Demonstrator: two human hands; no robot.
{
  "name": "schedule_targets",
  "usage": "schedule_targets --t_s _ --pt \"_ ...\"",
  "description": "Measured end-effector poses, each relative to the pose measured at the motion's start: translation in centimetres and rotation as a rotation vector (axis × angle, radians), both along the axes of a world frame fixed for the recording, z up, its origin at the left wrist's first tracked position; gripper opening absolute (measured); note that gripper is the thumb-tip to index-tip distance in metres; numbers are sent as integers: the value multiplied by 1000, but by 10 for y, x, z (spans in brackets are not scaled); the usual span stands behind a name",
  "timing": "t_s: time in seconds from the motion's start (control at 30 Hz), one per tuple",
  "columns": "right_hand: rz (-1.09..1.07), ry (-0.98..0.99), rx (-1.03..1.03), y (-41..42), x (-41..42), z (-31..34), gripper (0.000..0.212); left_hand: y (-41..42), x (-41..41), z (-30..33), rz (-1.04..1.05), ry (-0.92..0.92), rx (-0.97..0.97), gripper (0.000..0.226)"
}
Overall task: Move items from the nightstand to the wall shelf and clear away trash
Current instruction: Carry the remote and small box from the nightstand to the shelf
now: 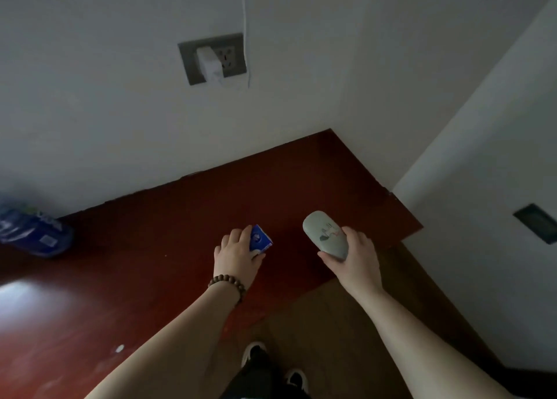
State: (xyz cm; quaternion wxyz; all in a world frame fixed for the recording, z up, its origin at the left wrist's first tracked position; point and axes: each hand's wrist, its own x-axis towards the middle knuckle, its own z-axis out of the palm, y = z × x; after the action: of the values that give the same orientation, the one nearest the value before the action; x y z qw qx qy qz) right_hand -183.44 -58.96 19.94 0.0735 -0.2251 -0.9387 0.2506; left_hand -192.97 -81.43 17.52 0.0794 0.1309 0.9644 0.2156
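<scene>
A: What has the left hand [233,252] got?

B: A small blue pack [260,242]. The fingers are curled over its top and the thumb lies along its near side, so that grip is closed round the pack. The pack sits low over the red-brown worktop [150,248]; whether it touches the wood cannot be told. A beaded bracelet [226,284] circles that wrist.

A: And the right hand [354,255]?

B: It holds a pale grey-green oval case [325,232] by its near end, thumb on top and fingers wrapped beneath. The case points up and away from the person, its far end free, above the worktop's right part.

A: How do the two things stand to each other?

B: Side by side, apart, with bare wood between them.

A: Anything else on the worktop?

B: A larger blue packet [33,232] at the far left against the wall, blurred. A small white speck [119,348] lies near the front.

A: The wall?

B: A grey socket plate [233,59] with a white charger [209,64] plugged in; a white cable [244,21] runs upward. Below, dark shoes [254,353] stand on the floor.
</scene>
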Motion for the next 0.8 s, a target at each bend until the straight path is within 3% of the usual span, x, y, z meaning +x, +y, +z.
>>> schedule_targets --t_s 0.1,0.4,0.63,0.7,0.8 --pt "58 -37 10 18 -32 -7 75 9 -19 -5 -9 -16 -18 67" --pt "-82 -199 92 70 -110 -26 78 38 -49 -17 -88 -37 -94 64" --pt "-144 -139 28 99 -151 -27 84 64 -54 -14 -71 -26 -109 63" --pt "-66 -43 82 107 -147 -27 83 75 -54 -12 -43 -38 -102 64" --pt "291 -57 329 117 -126 -39 77 91 -54 -10 15 -32 -76 64"
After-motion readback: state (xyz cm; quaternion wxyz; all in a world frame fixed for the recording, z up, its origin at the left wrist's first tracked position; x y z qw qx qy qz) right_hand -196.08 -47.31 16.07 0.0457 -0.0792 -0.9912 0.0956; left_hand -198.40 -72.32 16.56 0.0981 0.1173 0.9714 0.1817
